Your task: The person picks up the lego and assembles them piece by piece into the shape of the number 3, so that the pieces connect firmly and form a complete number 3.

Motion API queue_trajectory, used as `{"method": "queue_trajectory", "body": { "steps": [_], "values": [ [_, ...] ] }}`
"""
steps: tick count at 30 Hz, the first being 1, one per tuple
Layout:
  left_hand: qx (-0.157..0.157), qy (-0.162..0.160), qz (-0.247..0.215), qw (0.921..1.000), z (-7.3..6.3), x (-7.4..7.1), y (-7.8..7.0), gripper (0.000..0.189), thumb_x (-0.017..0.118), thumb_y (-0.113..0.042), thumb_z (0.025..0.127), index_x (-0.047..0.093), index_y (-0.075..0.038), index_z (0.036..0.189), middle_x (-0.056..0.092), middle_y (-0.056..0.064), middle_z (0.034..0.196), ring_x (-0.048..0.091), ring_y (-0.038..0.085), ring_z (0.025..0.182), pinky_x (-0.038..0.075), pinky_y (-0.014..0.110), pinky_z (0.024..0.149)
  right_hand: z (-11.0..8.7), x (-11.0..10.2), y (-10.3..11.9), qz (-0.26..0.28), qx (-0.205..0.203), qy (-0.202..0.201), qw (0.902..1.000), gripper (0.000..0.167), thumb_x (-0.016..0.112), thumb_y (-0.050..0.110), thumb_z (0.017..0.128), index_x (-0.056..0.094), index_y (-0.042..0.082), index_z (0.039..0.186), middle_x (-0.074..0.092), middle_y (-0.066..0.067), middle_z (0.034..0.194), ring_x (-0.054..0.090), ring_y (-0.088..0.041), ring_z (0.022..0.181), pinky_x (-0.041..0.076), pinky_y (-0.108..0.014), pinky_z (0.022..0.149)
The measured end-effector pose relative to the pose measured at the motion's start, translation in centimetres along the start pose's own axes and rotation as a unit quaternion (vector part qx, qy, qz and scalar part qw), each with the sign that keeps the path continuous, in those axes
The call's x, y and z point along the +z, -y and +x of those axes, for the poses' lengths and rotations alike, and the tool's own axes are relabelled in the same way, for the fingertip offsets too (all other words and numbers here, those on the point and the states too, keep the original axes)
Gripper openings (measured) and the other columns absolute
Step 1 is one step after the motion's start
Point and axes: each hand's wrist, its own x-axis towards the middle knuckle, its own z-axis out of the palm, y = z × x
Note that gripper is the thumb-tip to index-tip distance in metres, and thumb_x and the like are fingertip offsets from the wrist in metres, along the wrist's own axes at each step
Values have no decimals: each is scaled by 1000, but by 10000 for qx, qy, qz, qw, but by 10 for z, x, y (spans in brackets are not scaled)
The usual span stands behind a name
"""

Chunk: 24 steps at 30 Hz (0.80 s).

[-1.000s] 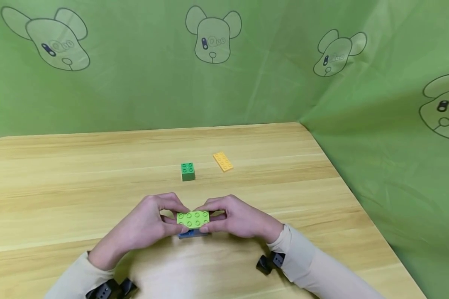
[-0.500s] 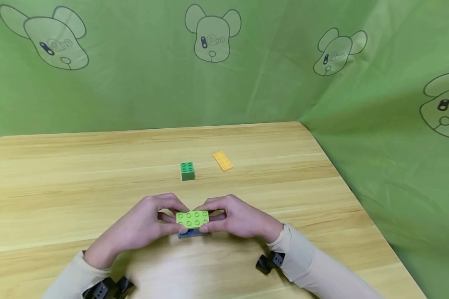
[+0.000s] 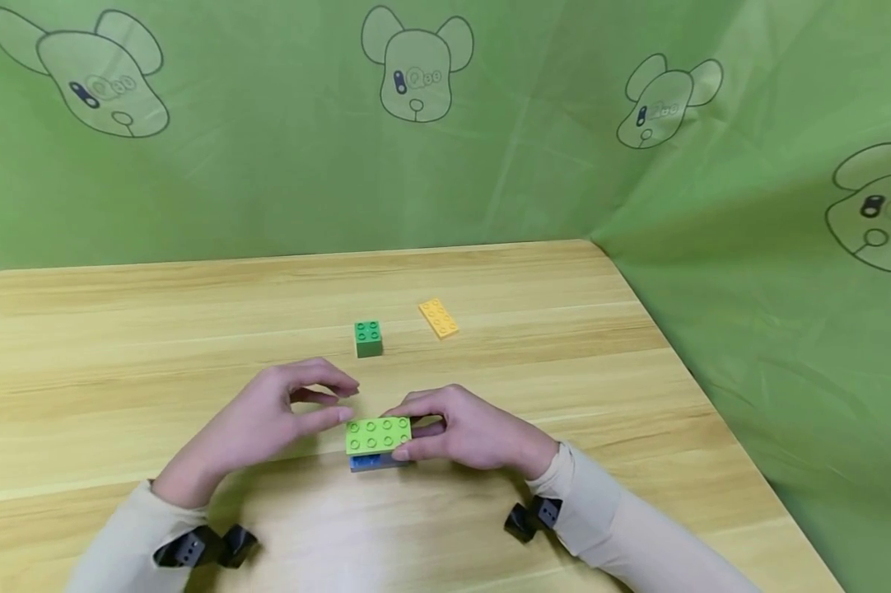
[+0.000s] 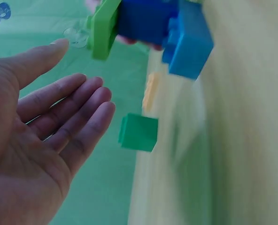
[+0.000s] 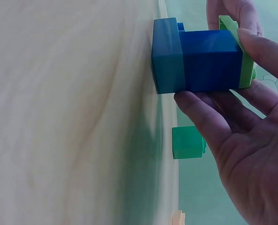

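A small stack of toy building bricks stands near the middle front of the table. Its top is a lime-green plate (image 3: 377, 435) with two rows of studs. Below that the right wrist view shows a dark blue brick (image 5: 212, 61), seated on a lighter blue brick (image 5: 168, 56) at the base. My right hand (image 3: 469, 430) grips the stack's right end, thumb at the near edge of the plate and fingers behind. My left hand (image 3: 286, 412) is off to the stack's left with fingers loosely extended, holding nothing; its thumb tip lies close to the plate's left corner.
Beyond the hands, a green brick (image 3: 368, 339) sits on the wooden table (image 3: 156, 354). A flat orange plate (image 3: 438, 318) lies to its right. Green cloth (image 3: 268, 165) with mouse drawings hangs along the back and right sides.
My left hand has let go of the lime-green plate and moved away to the left, its fingers spreading. The right hand keeps its hold, and the stack stays about where it was.
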Motion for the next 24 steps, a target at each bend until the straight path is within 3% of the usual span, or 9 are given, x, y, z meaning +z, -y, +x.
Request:
{"method": "queue_trajectory", "body": {
  "steps": [7, 13, 18, 24],
  "values": [
    [-22, -316, 214, 9993, 3, -13, 1, 28, 73, -23, 90, 70, -8, 114, 66, 4, 112, 65, 27, 103, 54, 32, 90, 0, 0, 0, 46, 22, 5, 10000, 37, 75, 18, 89, 67, 11, 125, 66, 6, 108, 63, -13, 104, 53, -30, 90],
    [-135, -396, 157, 9990, 6, -17, 6, 28, 74, -20, 90, 69, -5, 113, 66, 5, 112, 65, 27, 103, 54, 30, 90, -1, 0, 0, 69, -20, -5, 10000, 37, 75, 17, 89, 68, 12, 124, 66, 6, 108, 63, -13, 104, 53, -30, 91],
    [-48, -565, 223, 9981, 11, -19, 10, 25, 73, -18, 91, 70, -6, 113, 66, 7, 112, 65, 26, 103, 53, 33, 91, 0, 0, 0, 25, -22, 2, 10000, 36, 75, 19, 89, 68, 14, 124, 67, 7, 108, 63, -14, 104, 53, -31, 91],
    [152, -1187, 114, 9927, 20, -20, 14, 22, 72, -16, 92, 70, -6, 112, 67, 5, 112, 64, 22, 104, 51, 31, 94, 0, 0, 0, 59, -2, 3, 10000, 36, 75, 19, 89, 68, 13, 124, 67, 7, 107, 63, -13, 104, 53, -30, 91]
  ]
}}
